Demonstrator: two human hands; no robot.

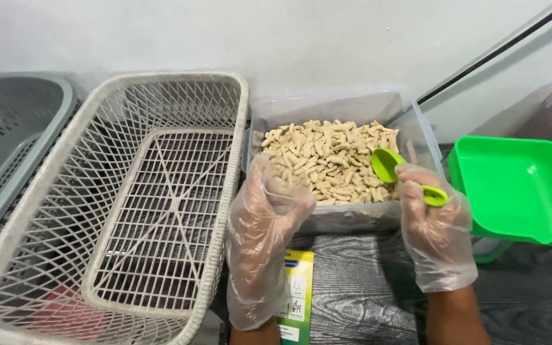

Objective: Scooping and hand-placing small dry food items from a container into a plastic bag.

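Observation:
Both my hands wear loose clear plastic gloves. My right hand point(434, 223) grips the handle of a small lime-green spoon point(388, 165), whose empty bowl hovers over the right side of a clear plastic tub point(352, 105) filled with several pale beige finger-shaped snack pieces point(324, 156). My left hand point(264, 223) is curled around a small clear plastic bag point(287, 191), held upright against the tub's near wall. A yellow and blue printed label card point(298, 300) lies on the dark table below my left wrist.
A large white lattice basket point(225, 211) stands left of the tub, and a grey basket point(7, 128) lies beyond it at the far left. A green plastic tray point(522, 185) sits to the right. A white wall runs behind. Dark wood-grain tabletop point(365, 287) shows between my arms.

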